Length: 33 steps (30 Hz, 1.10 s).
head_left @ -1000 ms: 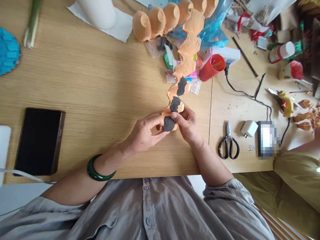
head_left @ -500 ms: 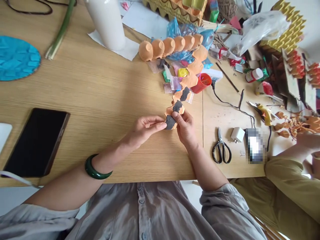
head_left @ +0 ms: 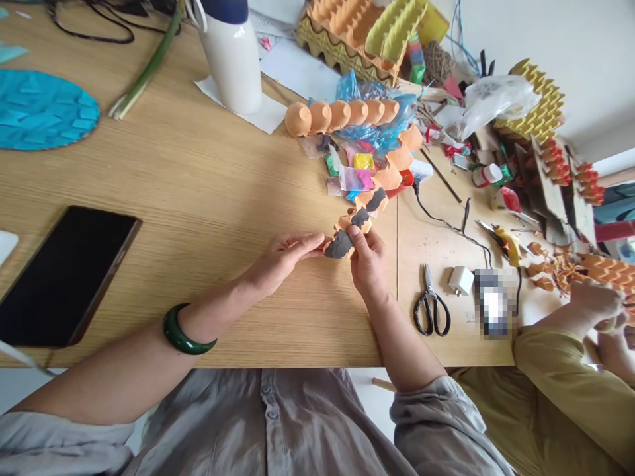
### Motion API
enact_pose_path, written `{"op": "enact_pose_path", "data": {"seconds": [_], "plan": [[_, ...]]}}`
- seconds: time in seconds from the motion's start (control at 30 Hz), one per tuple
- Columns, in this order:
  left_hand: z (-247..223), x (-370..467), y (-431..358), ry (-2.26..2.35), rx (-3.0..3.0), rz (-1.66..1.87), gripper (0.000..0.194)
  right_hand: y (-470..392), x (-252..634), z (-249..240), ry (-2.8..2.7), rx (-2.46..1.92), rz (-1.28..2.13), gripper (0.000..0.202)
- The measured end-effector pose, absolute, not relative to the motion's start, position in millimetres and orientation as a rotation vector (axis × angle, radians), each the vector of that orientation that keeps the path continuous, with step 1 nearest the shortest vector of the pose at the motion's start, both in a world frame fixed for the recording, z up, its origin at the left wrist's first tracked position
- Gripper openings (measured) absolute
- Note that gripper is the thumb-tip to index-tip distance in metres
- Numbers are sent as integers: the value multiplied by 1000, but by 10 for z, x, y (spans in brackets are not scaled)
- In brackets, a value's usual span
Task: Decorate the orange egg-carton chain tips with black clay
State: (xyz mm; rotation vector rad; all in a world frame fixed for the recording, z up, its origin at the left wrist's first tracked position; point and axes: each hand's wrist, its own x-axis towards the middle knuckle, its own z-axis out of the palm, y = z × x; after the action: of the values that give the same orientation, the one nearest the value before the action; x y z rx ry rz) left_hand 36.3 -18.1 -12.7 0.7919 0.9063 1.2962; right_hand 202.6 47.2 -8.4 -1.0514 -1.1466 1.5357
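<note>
A strip of orange egg carton point(head_left: 387, 177) is held over the table, its near cups partly coated with black clay point(head_left: 339, 245). My right hand point(head_left: 368, 261) pinches the near end, thumb on top beside the black patches and fingers behind. At the left edge of that end is my left hand point(head_left: 282, 261), its fingers stretched out. Its fingertips touch or reach just behind the strip's edge, and its thumb is off the clay. Past the strip lies a row of orange egg-carton cups point(head_left: 340, 115), domes up.
Clay packets point(head_left: 364, 161) lie beyond the strip. Scissors point(head_left: 431, 304), a white charger point(head_left: 461, 280) and a blurred-out device point(head_left: 493, 301) sit right; a phone point(head_left: 69, 274) lies left. A white bottle point(head_left: 233, 66) stands at the back. Another person's hands point(head_left: 598, 307) work at far right.
My left thumb has lifted off the black clay and that hand's fingers have straightened. My right hand keeps its hold on the strip. The camera view has shifted, showing more of the back.
</note>
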Motion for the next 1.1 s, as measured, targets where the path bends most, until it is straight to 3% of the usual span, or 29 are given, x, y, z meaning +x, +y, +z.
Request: {"op": "enact_pose_path", "data": {"seconds": [0.33, 0.63, 1.1], "plan": [[-141, 318, -183, 934, 936, 1251, 37, 409, 2012, 31, -1235, -1111, 1445, 48], [-129, 294, -122, 811, 829, 1353, 44, 533, 1909, 194, -1200, -1111, 1580, 44], [-36, 198, -106, 1068, 968, 1469, 42, 623, 1620, 210, -1133, -1132, 1668, 35]]}}
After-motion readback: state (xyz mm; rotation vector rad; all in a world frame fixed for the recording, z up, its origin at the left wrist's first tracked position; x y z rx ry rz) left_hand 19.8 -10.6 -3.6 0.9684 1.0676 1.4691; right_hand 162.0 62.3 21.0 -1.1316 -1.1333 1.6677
